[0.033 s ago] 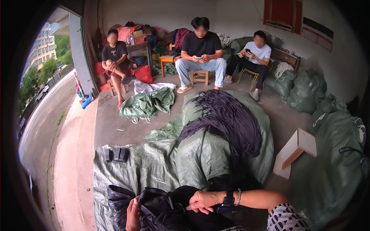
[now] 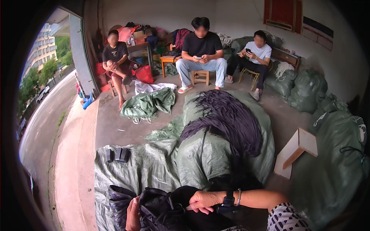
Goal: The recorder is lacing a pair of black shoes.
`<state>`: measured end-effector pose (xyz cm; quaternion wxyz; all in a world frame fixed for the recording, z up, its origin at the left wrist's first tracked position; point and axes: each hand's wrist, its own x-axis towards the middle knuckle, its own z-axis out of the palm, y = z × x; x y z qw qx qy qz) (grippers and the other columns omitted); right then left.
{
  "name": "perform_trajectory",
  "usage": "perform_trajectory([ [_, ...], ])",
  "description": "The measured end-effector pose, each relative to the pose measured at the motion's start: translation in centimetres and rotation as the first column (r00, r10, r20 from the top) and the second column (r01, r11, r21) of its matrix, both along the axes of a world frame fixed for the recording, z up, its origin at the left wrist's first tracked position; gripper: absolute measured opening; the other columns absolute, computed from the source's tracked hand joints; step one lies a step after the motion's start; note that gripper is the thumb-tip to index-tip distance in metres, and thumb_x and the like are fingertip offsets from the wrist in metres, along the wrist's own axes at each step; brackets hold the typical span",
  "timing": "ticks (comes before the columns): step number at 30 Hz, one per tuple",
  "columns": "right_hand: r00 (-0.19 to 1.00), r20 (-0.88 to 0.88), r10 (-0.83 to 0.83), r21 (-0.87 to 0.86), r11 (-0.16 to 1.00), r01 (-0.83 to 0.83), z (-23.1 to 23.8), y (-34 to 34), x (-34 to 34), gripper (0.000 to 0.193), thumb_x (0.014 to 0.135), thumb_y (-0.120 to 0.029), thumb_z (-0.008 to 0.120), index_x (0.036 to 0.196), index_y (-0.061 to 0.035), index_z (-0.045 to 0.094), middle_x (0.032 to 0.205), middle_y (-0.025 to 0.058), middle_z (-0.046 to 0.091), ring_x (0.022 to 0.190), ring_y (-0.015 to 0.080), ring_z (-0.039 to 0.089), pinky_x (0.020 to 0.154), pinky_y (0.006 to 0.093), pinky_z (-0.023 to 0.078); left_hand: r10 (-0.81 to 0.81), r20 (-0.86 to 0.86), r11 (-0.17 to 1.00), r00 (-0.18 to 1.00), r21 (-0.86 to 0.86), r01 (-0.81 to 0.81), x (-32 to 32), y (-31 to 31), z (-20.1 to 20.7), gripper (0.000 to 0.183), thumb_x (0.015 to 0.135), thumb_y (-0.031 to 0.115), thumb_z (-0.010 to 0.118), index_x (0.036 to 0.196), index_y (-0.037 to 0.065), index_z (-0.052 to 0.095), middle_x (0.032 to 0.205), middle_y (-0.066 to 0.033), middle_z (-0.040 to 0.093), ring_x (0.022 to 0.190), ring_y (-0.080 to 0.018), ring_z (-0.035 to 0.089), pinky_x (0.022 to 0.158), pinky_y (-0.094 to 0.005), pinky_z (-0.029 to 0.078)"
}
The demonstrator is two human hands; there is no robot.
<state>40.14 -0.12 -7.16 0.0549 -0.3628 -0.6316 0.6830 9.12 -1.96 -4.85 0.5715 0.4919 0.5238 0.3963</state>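
Observation:
A black lace-up shoe [image 2: 158, 208] is in front of me at the lower edge. My left hand [image 2: 133, 215] is closed around its left side, the thumb pointing up. My right hand [image 2: 204, 201], a dark band and a bracelet on its wrist, is pinched at the shoe's right side, where a black shoelace [image 2: 175, 206] runs to the fingertips. The lace's end is hidden by the fingers. Left of my left hand stand several black shoe uppers [image 2: 117, 202], nested together. Dark cloth lies under my right hand.
A large green woven sack [image 2: 204, 154] bears a heap of dark strips [image 2: 231, 119]. Two small black blocks [image 2: 122, 155] lie on the green sheet [image 2: 138, 167]. An angled wooden piece [image 2: 295, 152] and full green sacks [image 2: 331, 154] are at right. Three people sit at the back.

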Motion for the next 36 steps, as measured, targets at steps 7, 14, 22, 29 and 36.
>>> perform_trajectory([
  [7,0.996,0.049,0.071,0.036,0.997,-0.073,0.7,0.3,-1.7,0.042,0.099,-0.034,0.046,0.075,-0.0009,0.057,0.050,0.0068,0.059,0.034,0.0102,0.050,0.038,0.0221,0.039,-0.026,0.357,0.998,0.934,-0.051,0.048,-0.1,0.4,0.1,0.046,0.096,0.040,0.046,0.120,0.001,0.055,0.111,-0.0086,0.063,0.102,-0.0181,0.061,0.091,-0.0326,0.048],
  [14,0.990,-0.099,-0.101,0.109,0.988,0.112,0.6,1.7,-2.4,0.033,0.098,-0.035,0.048,0.098,-0.0032,0.058,0.051,0.0063,0.057,0.035,0.0115,0.051,0.035,0.0243,0.038,0.097,0.092,0.993,0.991,0.056,-0.102,-2.3,2.5,-3.8,0.041,0.098,0.035,0.046,0.102,-0.003,0.061,0.093,-0.0064,0.062,0.088,-0.0126,0.055,0.081,-0.0252,0.042],
  [22,0.963,-0.128,-0.239,0.164,0.952,0.258,1.2,2.1,-2.3,0.031,0.097,-0.029,0.052,0.112,-0.0022,0.057,0.061,0.0063,0.060,0.040,0.0112,0.053,0.041,0.0248,0.042,-0.033,0.061,0.999,0.998,0.025,0.031,-2.3,3.9,-3.5,0.041,0.099,0.034,0.042,0.112,-0.002,0.058,0.107,-0.0059,0.063,0.097,-0.0143,0.060,0.086,-0.0274,0.047],
  [29,0.940,-0.212,-0.269,0.279,0.905,0.322,1.0,2.4,-2.9,0.028,0.095,-0.022,0.057,0.111,0.0007,0.057,0.074,0.0062,0.063,0.048,0.0091,0.055,0.048,0.0245,0.045,0.013,0.257,0.991,0.966,-0.131,0.022,-3.0,3.5,-4.9,0.043,0.098,0.035,0.046,0.117,-0.003,0.056,0.108,-0.0064,0.063,0.097,-0.0149,0.059,0.086,-0.0266,0.046],
  [36,0.923,-0.188,-0.336,0.102,0.928,0.358,0.8,2.5,-0.4,0.041,0.096,-0.022,0.054,0.130,-0.0019,0.041,0.073,0.0101,0.063,0.048,0.0127,0.059,0.042,0.0250,0.046,0.022,0.358,0.987,0.933,-0.155,0.036,-1.2,4.0,-3.8,0.044,0.100,0.037,0.042,0.116,-0.002,0.056,0.108,-0.0098,0.064,0.095,-0.0175,0.063,0.084,-0.0289,0.049],
])
